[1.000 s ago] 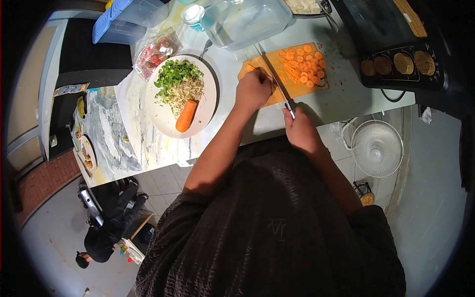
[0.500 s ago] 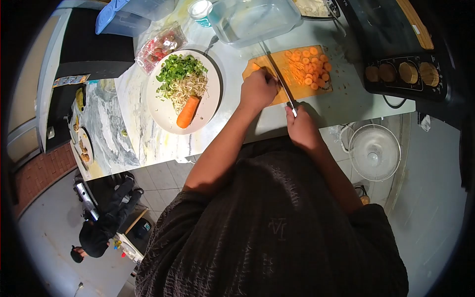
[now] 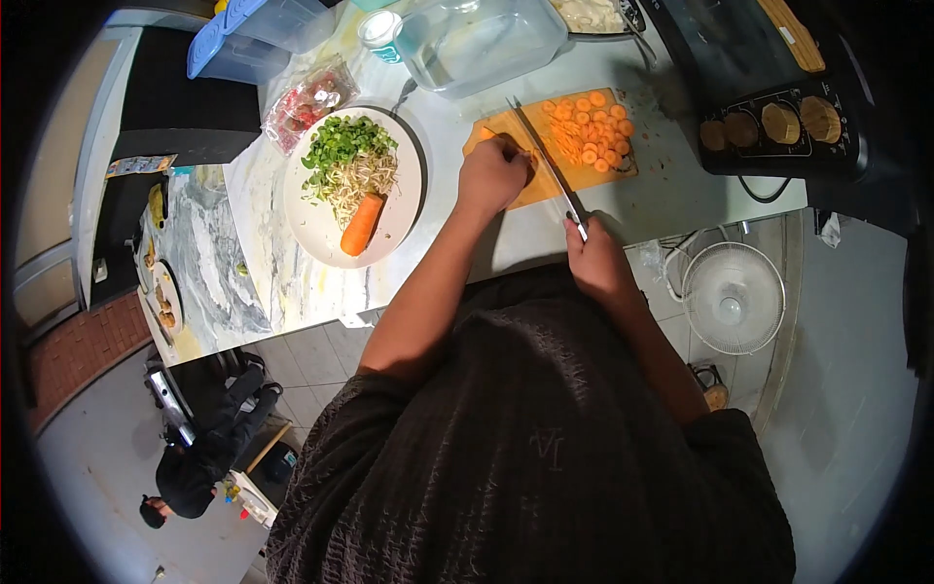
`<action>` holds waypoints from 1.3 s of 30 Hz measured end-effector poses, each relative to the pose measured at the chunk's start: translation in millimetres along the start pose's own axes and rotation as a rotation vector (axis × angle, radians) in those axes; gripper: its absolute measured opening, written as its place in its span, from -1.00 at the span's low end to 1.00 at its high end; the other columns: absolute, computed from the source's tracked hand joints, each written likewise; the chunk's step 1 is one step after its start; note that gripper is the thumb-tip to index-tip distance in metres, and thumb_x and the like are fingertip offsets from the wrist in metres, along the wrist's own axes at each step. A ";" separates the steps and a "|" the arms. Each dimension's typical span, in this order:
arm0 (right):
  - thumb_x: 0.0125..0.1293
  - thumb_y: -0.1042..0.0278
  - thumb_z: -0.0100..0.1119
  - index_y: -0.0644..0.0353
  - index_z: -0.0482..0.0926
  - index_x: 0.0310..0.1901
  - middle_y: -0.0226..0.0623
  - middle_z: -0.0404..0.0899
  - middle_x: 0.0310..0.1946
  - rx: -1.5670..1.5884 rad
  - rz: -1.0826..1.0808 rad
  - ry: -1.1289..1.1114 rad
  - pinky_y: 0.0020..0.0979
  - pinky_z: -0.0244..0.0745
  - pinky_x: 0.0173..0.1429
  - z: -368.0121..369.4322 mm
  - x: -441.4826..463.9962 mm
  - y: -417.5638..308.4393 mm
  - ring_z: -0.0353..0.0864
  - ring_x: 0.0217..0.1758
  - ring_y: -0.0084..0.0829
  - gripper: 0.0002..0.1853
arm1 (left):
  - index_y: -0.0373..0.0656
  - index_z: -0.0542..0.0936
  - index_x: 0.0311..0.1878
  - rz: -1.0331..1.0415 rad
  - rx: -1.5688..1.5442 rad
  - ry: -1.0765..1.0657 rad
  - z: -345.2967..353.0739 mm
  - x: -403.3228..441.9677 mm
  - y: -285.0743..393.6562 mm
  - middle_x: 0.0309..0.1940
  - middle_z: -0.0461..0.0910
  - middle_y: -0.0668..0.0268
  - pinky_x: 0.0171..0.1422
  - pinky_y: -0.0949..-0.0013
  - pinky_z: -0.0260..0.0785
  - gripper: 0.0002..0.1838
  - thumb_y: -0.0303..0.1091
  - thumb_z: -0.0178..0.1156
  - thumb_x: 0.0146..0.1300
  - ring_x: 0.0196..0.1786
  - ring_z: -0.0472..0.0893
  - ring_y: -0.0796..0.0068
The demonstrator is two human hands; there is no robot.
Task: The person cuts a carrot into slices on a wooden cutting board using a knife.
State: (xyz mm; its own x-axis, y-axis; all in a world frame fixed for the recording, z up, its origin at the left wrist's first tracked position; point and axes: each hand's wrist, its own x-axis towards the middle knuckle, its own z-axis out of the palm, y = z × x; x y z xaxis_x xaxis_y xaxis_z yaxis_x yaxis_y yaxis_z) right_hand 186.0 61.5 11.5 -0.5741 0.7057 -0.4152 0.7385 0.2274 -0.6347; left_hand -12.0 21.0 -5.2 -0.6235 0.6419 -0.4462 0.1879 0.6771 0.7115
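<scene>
My left hand (image 3: 493, 176) is closed, fingers curled down on the wooden cutting board (image 3: 530, 195). A bit of carrot (image 3: 486, 132) shows just beyond its knuckles; the fingers mostly hide what they grip. In my right hand (image 3: 596, 257) is the white handle of a knife (image 3: 547, 162), its long blade slanting across the board beside my left fingertips. Right of the blade lie carrot slices (image 3: 595, 127) and thin carrot strips (image 3: 566, 136). A plate (image 3: 304, 238) to the left bears a peeled carrot piece (image 3: 361, 225), bean sprouts (image 3: 362, 180) and chopped greens (image 3: 341, 139).
Behind the board stand a clear plastic container (image 3: 477, 49) and a white-and-teal cup (image 3: 380, 35). A plastic bag of red items (image 3: 309, 102) touches the plate area. At right is a black appliance with knobs (image 3: 778, 127). A fan (image 3: 732, 297) stands below; another person (image 3: 185, 482) is at lower left.
The view has shifted slightly, so the counter items appear a little further left. Both hands keep their places at the board, and the knife blade still lies beside my left fingers.
</scene>
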 end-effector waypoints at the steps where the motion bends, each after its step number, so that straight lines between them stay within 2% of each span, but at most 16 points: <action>1: 0.46 0.00 -0.01 0.38 0.46 -0.18 0.27 0.59 -0.29 0.011 0.019 -0.012 0.09 0.48 -0.07 -0.3 0.0 -0.1 0.59 -0.16 0.28 -0.54 | -0.30 0.68 -0.26 -0.001 0.000 -0.001 1.8 0.8 -1.4 -0.36 0.69 -0.03 -0.07 0.14 0.51 -0.68 -0.17 0.24 0.19 -0.22 0.69 0.01; 14: 0.46 0.01 -0.01 0.41 0.48 -0.21 0.29 0.59 -0.33 -0.051 -0.010 -0.006 0.09 0.49 -0.05 -3.3 12.9 -6.1 0.57 -0.15 0.31 -0.53 | -0.30 0.70 -0.25 -0.007 -0.075 0.006 2.9 3.3 -4.8 -0.40 0.69 0.01 -0.12 0.19 0.50 -0.69 -0.19 0.28 0.16 -0.28 0.70 0.09; 16: 0.48 0.04 -0.01 0.38 0.49 -0.13 0.25 0.60 -0.27 -0.064 0.003 -0.047 0.04 0.49 -0.03 -2.1 16.8 -6.9 0.56 -0.08 0.29 -0.57 | -0.30 0.70 -0.26 -0.007 -0.072 0.003 1.6 1.8 -3.9 -0.41 0.69 0.02 -0.13 0.20 0.50 -0.69 -0.19 0.29 0.16 -0.29 0.70 0.10; 19: 0.48 0.05 -0.01 0.38 0.49 -0.11 0.24 0.61 -0.26 -0.056 0.029 0.014 0.03 0.49 -0.02 -4.3 13.6 -3.9 0.57 -0.07 0.27 -0.57 | -0.29 0.70 -0.27 -0.014 -0.100 -0.031 -0.1 -1.7 -0.9 -0.42 0.69 0.03 -0.16 0.22 0.50 -0.70 -0.19 0.30 0.14 -0.31 0.70 0.12; 25: 0.48 0.06 -0.01 0.38 0.50 -0.10 0.22 0.62 -0.24 0.010 0.040 -0.028 -0.01 0.50 -0.03 -10.0 11.3 2.7 0.58 -0.06 0.25 -0.58 | -0.25 0.68 -0.29 -0.061 -0.130 -0.050 -0.4 0.6 0.9 -0.42 0.70 0.09 -0.16 0.24 0.50 -0.72 -0.19 0.29 0.13 -0.33 0.70 0.17; 27: 0.48 0.06 -0.01 0.38 0.50 -0.10 0.21 0.62 -0.25 0.008 0.039 -0.031 -0.01 0.50 -0.03 -9.5 11.6 3.0 0.58 -0.06 0.25 -0.58 | -0.32 0.65 -0.32 0.056 -0.088 0.036 1.2 -3.0 3.1 -0.54 0.64 0.25 -0.35 0.40 0.40 -0.75 -0.26 0.30 0.22 -0.51 0.57 0.53; 31: 0.48 0.06 -0.01 0.38 0.51 -0.13 0.20 0.62 -0.28 -0.001 0.013 -0.020 0.00 0.49 -0.03 -9.0 11.2 3.6 0.58 -0.08 0.24 -0.58 | -0.26 0.66 -0.30 0.171 0.022 0.096 2.5 -8.7 11.4 -0.51 0.65 0.23 -0.28 0.36 0.43 -0.74 -0.22 0.31 0.21 -0.46 0.61 0.46; 33: 0.48 0.06 -0.01 0.38 0.50 -0.13 0.20 0.62 -0.29 -0.007 0.026 -0.032 0.00 0.49 -0.03 -8.8 12.4 5.6 0.58 -0.08 0.24 -0.58 | -0.20 0.68 -0.29 0.171 -0.020 0.025 5.8 -3.7 10.0 -0.42 0.71 0.16 -0.17 0.23 0.50 -0.72 -0.15 0.30 0.16 -0.33 0.69 0.18; 37: 0.48 0.07 -0.02 0.41 0.50 -0.15 0.22 0.60 -0.32 -0.021 -0.002 -0.028 0.01 0.49 -0.05 -11.5 11.2 4.0 0.58 -0.11 0.25 -0.57 | -0.19 0.69 -0.29 0.150 0.057 0.041 6.5 -6.2 19.5 -0.42 0.71 0.16 -0.16 0.21 0.50 -0.72 -0.14 0.31 0.15 -0.33 0.69 0.16; 39: 0.47 0.06 -0.02 0.43 0.49 -0.18 0.26 0.60 -0.33 0.013 -0.018 -0.032 0.05 0.48 -0.05 -11.8 12.0 5.7 0.58 -0.13 0.28 -0.55 | -0.23 0.69 -0.28 0.137 0.092 0.052 8.0 -6.8 20.7 -0.48 0.67 0.18 -0.23 0.30 0.45 -0.67 -0.10 0.34 0.18 -0.43 0.63 0.35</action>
State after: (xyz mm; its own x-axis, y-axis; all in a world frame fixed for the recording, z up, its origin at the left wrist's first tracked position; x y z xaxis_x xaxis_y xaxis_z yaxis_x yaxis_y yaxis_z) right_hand 187.4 79.1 10.6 -0.5984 0.6796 -0.4244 0.7237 0.2312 -0.6502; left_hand 2.2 33.6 8.2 -0.6256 0.7123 -0.3183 0.3411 0.6166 0.7095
